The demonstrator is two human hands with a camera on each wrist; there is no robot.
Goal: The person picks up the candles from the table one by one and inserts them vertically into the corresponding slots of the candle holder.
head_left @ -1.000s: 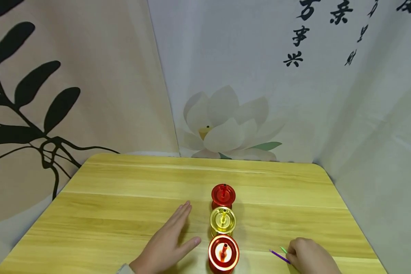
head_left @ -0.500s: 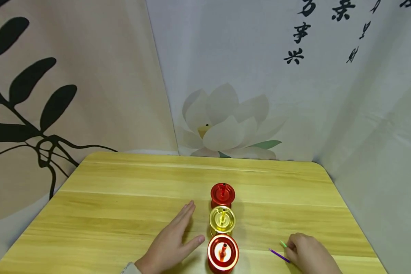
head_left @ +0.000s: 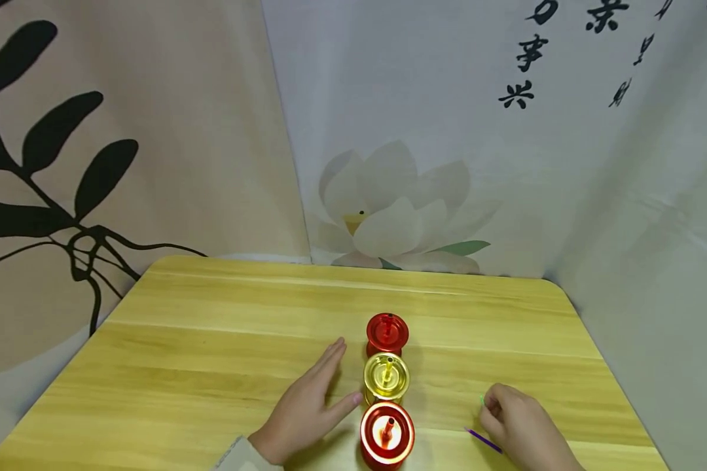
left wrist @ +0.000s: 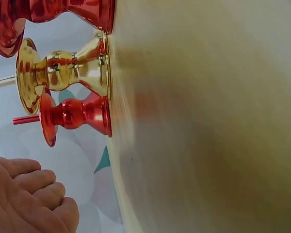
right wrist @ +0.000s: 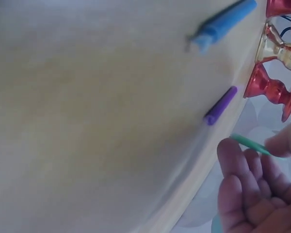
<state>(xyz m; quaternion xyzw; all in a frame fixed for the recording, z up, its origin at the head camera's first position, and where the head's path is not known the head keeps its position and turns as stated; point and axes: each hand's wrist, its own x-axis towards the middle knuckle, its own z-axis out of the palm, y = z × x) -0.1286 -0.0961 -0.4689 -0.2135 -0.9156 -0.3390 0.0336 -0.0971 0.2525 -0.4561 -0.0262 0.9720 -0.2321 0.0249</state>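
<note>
Three candlesticks stand upright in a line on the table: a red one [head_left: 387, 451] in front, a gold one [head_left: 377, 386] in the middle and another red one [head_left: 380, 340] behind. Each has a dish top and a thin central stem. My left hand [head_left: 306, 409] is held to their left with straight fingers, its thumb tip close beside the gold one. On the right, my right hand [head_left: 524, 418] pinches a thin green candle [right wrist: 250, 144] between thumb and fingertip. Just left of that hand, a thin purple candle [head_left: 484, 441] lies on the table.
In the right wrist view, a blue candle [right wrist: 225, 24] with a wick-like tip also lies on the wood-grain table [head_left: 212, 320]. Fabric panels printed with leaves, a lotus [head_left: 391, 209] and dark characters enclose the back and sides.
My right hand has moved slightly farther from me, away from the purple candle, with the green candle still pinched. My left hand has shifted right, closer to the candlesticks. The head view has shifted slightly.
</note>
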